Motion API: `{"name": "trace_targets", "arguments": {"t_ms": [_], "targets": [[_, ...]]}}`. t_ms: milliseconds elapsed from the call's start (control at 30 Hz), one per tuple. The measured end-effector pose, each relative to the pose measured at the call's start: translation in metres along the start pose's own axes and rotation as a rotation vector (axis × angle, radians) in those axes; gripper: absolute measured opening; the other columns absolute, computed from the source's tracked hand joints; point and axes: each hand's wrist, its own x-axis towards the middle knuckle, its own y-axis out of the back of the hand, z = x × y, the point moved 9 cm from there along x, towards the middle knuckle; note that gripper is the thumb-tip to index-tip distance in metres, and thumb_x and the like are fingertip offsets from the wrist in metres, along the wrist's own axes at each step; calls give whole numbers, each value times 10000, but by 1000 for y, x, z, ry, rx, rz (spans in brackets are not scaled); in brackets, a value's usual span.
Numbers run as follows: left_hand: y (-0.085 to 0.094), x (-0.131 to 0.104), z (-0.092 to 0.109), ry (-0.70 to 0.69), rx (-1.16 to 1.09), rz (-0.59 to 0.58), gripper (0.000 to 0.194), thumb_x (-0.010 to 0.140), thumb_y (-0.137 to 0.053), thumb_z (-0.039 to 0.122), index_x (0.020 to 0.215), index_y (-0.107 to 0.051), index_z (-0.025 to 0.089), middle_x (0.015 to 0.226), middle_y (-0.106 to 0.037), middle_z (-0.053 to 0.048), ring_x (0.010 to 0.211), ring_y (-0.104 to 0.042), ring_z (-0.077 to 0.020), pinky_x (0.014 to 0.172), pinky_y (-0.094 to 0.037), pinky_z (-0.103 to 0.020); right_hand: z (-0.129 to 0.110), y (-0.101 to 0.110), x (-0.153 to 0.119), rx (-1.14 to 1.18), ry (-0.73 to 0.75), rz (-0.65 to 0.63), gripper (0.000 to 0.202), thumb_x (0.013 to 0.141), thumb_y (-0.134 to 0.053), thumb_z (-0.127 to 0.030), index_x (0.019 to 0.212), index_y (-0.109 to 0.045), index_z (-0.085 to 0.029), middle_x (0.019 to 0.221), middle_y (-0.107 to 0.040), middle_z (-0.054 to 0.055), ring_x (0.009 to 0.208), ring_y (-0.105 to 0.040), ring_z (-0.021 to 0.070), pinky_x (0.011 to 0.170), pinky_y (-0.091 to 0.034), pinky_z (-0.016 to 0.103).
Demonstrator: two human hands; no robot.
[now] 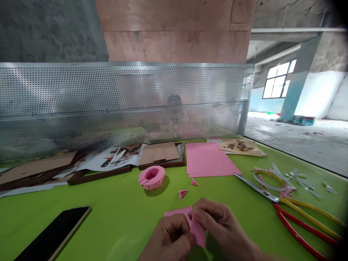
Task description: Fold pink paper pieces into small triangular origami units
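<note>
Both hands pinch one small piece of pink paper (199,232) near the front of the green table. My left hand (172,237) is closed on its left part, the fingers curled. On the right side, my right hand (217,221) grips the upper edge between thumb and fingers. The paper looks partly folded; its middle is hidden by the fingers. Just beyond lie two small folded pink paper triangles, a nearer triangle (183,194) and a farther triangle (194,182). A pink paper ring (151,177) made of folded pieces rests to their left.
A stack of pink sheets (209,159) lies at the back. Large scissors (269,195) with red and yellow handles, a tape roll (269,180) and white scraps are on the right. A phone (54,233) lies front left. Behind stands a perforated metal screen (81,98); trays (160,165) line its foot.
</note>
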Motion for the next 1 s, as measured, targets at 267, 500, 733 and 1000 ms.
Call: {"name": "trace_targets", "arguments": {"t_ms": [267, 500, 733, 1000], "targets": [[14, 3, -8, -63, 75, 159, 362, 651, -618, 514, 574, -563, 165, 528, -486, 30, 486, -385, -113, 457, -284, -230, -23, 1, -2, -303, 276, -34, 246, 803, -552, -114, 1031, -594, -195, 934, -579, 45, 845, -551, 158, 758, -454, 268], [13, -5, 22, -260, 280, 240, 270, 722, -571, 304, 500, -483, 178, 509, -412, 38, 498, -333, -115, 480, -245, -241, -27, 5, -3, -334, 357, 11, 210, 813, -548, -106, 984, -631, -196, 835, -589, 34, 772, -584, 139, 698, -487, 237], [17, -4, 13, -226, 216, 266, 234, 699, -592, 300, 515, -540, 166, 500, -425, 22, 494, -341, -121, 481, -255, -243, -39, 5, -6, -446, 461, 6, 252, 821, -532, -105, 1018, -632, -226, 948, -599, 66, 873, -585, 172, 754, -493, 265], [18, -2, 13, -209, 199, 249, 276, 699, -622, 378, 533, -582, 160, 497, -442, 24, 490, -360, -122, 472, -277, -235, -47, 5, -8, -533, 545, 39, 222, 795, -551, -81, 949, -619, -225, 921, -588, 50, 881, -568, 172, 757, -482, 268]]}}
